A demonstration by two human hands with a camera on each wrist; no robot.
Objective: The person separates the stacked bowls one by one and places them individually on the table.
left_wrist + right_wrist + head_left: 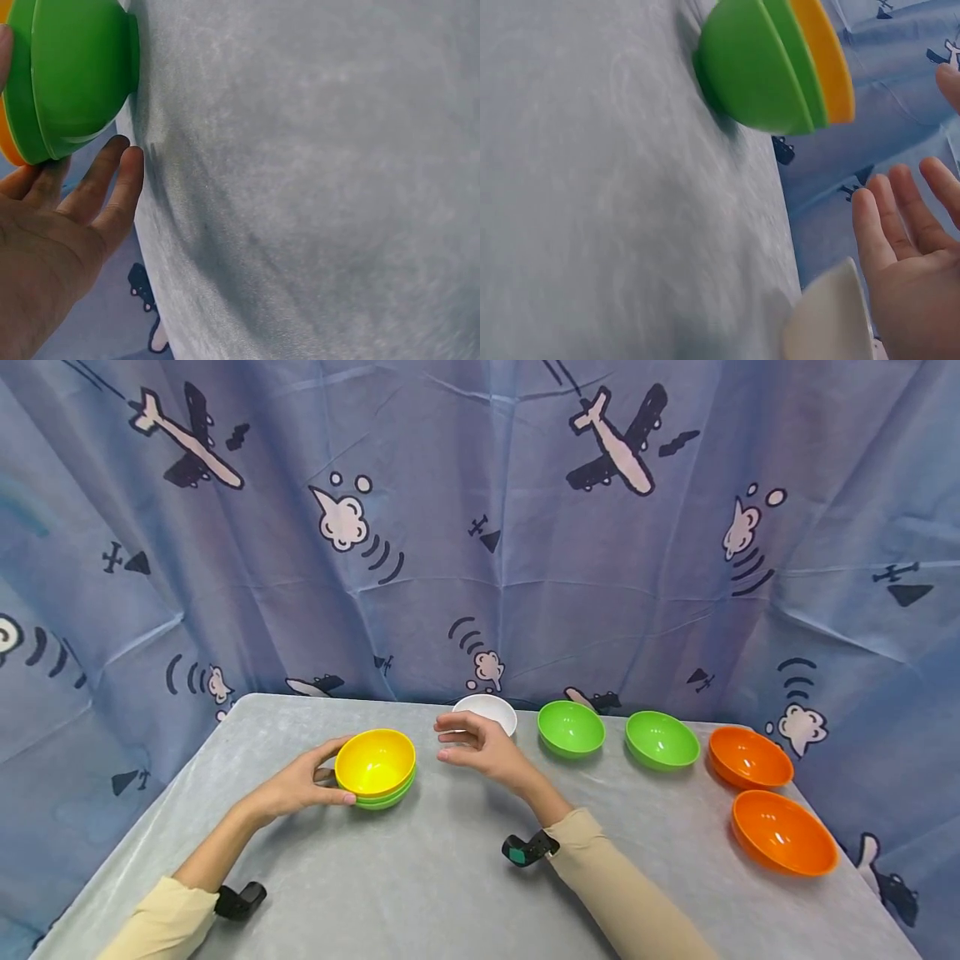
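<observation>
A yellow bowl sits nested on top of green bowls; the stack stands on the table. From its left side my left hand touches the stack, thumb at the near rim and forefinger at the far rim. The other fingers are extended beside the green wall. My right hand is held in the air to the right of the stack, apart from it, holding nothing. Its fingers are spread and loosely bent. Behind that hand is a white bowl, partly hidden by it.
Two green bowls stand along the back of the grey-covered table. Two orange bowls stand near the right edge. A blue patterned curtain hangs behind the table.
</observation>
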